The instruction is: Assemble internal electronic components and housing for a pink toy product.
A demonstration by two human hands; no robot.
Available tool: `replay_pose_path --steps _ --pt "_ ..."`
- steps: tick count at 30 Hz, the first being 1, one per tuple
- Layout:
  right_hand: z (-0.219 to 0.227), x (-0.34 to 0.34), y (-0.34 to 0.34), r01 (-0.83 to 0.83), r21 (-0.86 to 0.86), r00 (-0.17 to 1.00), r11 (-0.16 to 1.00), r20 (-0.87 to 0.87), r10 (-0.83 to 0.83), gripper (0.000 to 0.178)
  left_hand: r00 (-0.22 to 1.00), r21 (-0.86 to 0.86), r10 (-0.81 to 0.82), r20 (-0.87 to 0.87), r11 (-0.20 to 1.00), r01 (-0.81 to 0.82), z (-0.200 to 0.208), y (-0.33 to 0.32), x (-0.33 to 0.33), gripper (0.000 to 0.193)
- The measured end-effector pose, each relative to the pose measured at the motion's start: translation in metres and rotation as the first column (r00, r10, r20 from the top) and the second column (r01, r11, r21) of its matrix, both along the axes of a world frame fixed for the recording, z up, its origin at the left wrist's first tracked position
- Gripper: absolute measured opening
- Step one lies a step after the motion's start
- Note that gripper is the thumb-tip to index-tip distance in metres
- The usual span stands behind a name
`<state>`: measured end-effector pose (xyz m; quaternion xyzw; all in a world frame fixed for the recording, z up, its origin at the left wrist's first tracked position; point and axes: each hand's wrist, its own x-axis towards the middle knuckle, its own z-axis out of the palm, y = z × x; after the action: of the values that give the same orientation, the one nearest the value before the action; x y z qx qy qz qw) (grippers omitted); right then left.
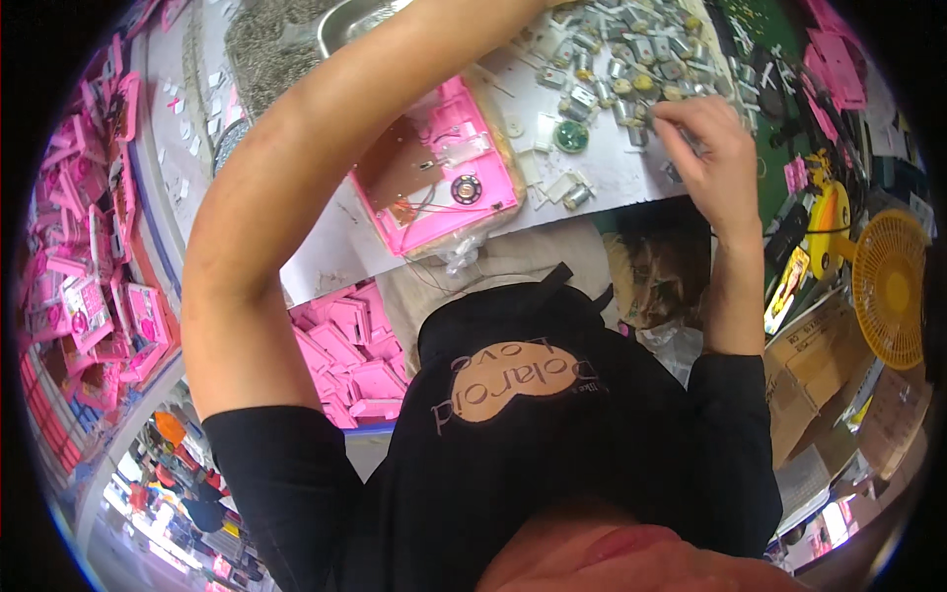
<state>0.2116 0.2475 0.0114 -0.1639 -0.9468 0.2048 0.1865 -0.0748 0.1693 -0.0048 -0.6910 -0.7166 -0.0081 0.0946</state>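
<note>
The right hand (715, 148) is bent at the wrist, its fingers curled toward the thumb at the near edge of a pile of small metal motors (641, 79); whether the fingertips pinch a motor, I cannot tell. The left forearm (326, 128) crosses to the upper edge, and the left hand lies beyond view, so its state cannot be told.

Left of the right hand and under the left forearm sits an open pink casing (505, 187), partly hidden by that arm. In it lie a round black speaker (467, 188), thin wires and a brown panel (395, 163). Between casing and right hand, a small round green piece (570, 136) rests beside the pile.

Behind the left forearm stands a shiny metal tray (324, 35), its contents hidden; tiny grey metal pieces (266, 49) are heaped just left of it. Nearer the body than both hands, below the table edge, a blue-edged container (375, 429) is full of pink shells (350, 350). Right of the right forearm is a cardboard box (809, 360), its inside unclear.
</note>
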Motion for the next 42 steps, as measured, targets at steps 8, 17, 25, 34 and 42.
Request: replay_pose_path --steps 8,17,25,34,42 --pt "-0.016 0.020 -0.012 -0.015 0.041 0.991 0.999 0.131 0.010 0.012 0.987 0.218 0.046 0.154 0.973 -0.079 0.000 -0.013 -0.010 0.013" --pt "-0.018 0.011 -0.061 -0.204 -0.189 0.974 0.960 0.058 0.218 0.018 0.151 -0.074 0.103 0.983 0.980 -0.185 0.067 -0.163 0.069 0.012" --pt "-0.023 0.003 -0.063 -0.319 -0.200 0.925 0.926 0.148 0.350 0.033 -0.707 -0.068 -0.247 0.662 0.920 -0.385 0.022 -0.264 0.078 0.012" --pt "-0.016 0.007 -0.052 -0.070 -0.735 0.988 0.674 0.041 0.148 0.022 -0.862 -0.175 -0.138 0.488 0.952 -0.252 0.010 -0.299 0.095 0.015" --pt "-0.032 0.001 -0.030 0.089 -0.987 0.996 0.134 0.086 -0.023 0.028 -0.843 -0.306 0.205 0.498 0.951 0.050 0.015 -0.259 0.114 0.013"
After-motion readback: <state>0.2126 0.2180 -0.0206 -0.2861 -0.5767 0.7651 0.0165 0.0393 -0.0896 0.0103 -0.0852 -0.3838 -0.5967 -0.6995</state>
